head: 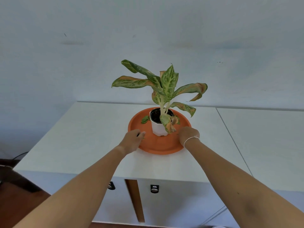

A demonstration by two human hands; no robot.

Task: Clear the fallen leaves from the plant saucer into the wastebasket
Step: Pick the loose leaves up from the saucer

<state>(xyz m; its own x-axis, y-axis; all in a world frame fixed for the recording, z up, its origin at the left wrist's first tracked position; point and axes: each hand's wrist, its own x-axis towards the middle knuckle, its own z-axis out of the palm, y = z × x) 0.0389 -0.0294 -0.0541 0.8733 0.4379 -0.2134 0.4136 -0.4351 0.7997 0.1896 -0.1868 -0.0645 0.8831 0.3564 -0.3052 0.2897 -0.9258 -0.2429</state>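
Saucer, orange, is set near the middle of the white desk, with a white pot standing in it and fallen leaves lying at its far left. The left hand is curled over its near-left rim, apparently pinching a green scrap; the right hand is lowered inside beside the pot, its grip hidden.

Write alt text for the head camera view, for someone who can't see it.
Two bare hands, left hand and right hand, reach into an orange saucer holding a potted plant in a white pot on a white cabinet. Green fallen leaves lie left of the pot.
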